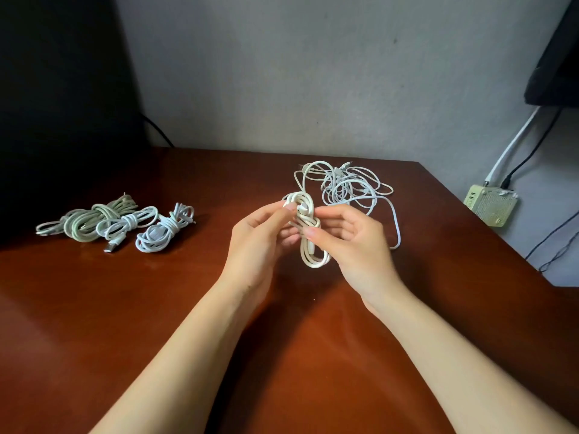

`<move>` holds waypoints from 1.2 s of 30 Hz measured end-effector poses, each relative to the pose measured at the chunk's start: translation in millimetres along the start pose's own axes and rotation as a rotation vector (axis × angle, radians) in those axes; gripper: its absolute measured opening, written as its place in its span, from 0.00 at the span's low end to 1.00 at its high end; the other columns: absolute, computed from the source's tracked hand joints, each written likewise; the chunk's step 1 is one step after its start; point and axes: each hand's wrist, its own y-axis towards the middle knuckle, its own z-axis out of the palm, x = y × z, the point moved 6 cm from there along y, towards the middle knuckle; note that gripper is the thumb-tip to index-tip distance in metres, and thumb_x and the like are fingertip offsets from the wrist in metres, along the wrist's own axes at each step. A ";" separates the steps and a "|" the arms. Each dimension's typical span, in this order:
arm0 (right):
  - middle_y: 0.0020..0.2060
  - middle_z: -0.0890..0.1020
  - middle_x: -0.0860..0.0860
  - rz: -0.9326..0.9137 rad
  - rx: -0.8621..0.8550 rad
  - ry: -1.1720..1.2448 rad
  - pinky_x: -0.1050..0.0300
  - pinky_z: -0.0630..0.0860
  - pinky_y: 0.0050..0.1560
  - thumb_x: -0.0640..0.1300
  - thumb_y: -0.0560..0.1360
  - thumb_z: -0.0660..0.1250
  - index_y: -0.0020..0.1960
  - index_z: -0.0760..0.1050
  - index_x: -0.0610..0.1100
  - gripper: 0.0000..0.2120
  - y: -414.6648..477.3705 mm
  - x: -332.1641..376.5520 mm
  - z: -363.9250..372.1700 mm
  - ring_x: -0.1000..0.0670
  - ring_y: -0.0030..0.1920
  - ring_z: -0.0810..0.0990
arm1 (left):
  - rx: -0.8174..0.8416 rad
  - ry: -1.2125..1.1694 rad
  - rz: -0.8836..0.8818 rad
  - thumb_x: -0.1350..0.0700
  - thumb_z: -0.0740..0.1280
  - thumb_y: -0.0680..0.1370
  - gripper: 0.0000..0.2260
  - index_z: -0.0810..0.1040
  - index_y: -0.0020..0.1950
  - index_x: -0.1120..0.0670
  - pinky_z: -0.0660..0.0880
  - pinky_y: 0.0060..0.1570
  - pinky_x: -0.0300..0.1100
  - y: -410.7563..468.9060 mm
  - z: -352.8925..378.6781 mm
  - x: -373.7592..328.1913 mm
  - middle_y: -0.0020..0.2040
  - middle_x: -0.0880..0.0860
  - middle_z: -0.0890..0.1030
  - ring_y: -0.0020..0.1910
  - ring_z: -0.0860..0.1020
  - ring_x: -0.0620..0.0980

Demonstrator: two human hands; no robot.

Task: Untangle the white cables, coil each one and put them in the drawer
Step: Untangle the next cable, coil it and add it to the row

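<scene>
Above the middle of the brown table (156, 308) I hold a cream-white cable coil (310, 249), folded into long loops with a wrap round its middle. My left hand (260, 242) pinches the coil's upper end. My right hand (347, 242) grips the wrapped middle between thumb and fingers. Behind my hands lies a loose tangle of white cables (347, 186), one strand trailing to the right. Three coiled cables lie at the left: a greenish one (91, 219), a white one with a USB plug (125, 227) and a pale bluish one (166, 228). No drawer is in view.
A dark monitor or panel (62, 104) stands at the back left. Off the table's right edge, a pale power adapter (490, 205) sits on a ledge with white and black wires. The wall is close behind the table.
</scene>
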 end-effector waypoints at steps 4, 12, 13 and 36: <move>0.40 0.83 0.53 -0.019 0.000 0.004 0.67 0.77 0.46 0.29 0.69 0.72 0.46 0.78 0.47 0.15 0.6 0.4 0.1 0.57 0.41 0.81 | 0.063 0.019 0.005 0.56 0.63 0.80 0.13 0.80 0.53 0.65 0.77 0.50 0.44 -2.3 7.0 0.5 0.48 0.63 0.81 0.46 0.79 0.54; 0.43 0.84 0.51 0.006 0.034 0.018 0.67 0.76 0.47 0.29 0.70 0.71 0.53 0.77 0.43 0.15 0.5 1.4 -1.8 0.57 0.43 0.82 | 0.118 0.032 -0.042 0.53 0.62 0.80 0.13 0.82 0.48 0.61 0.78 0.50 0.45 -2.8 8.4 1.3 0.41 0.55 0.84 0.40 0.81 0.48; 0.44 0.84 0.50 0.027 0.037 0.034 0.67 0.77 0.48 0.29 0.70 0.71 0.54 0.77 0.41 0.15 0.2 -0.1 -1.5 0.57 0.44 0.82 | 0.115 0.031 -0.046 0.53 0.63 0.80 0.12 0.82 0.47 0.59 0.78 0.46 0.42 -2.2 7.3 1.8 0.39 0.52 0.83 0.37 0.80 0.45; 0.46 0.85 0.44 0.293 -0.033 0.127 0.46 0.74 0.63 0.40 0.70 0.74 0.55 0.78 0.39 0.14 4.4 -32.5 -9.8 0.46 0.51 0.83 | 0.133 0.127 -0.178 0.52 0.59 0.81 0.16 0.84 0.42 0.52 0.77 0.50 0.42 -5.4 11.2 8.2 0.38 0.51 0.83 0.40 0.81 0.46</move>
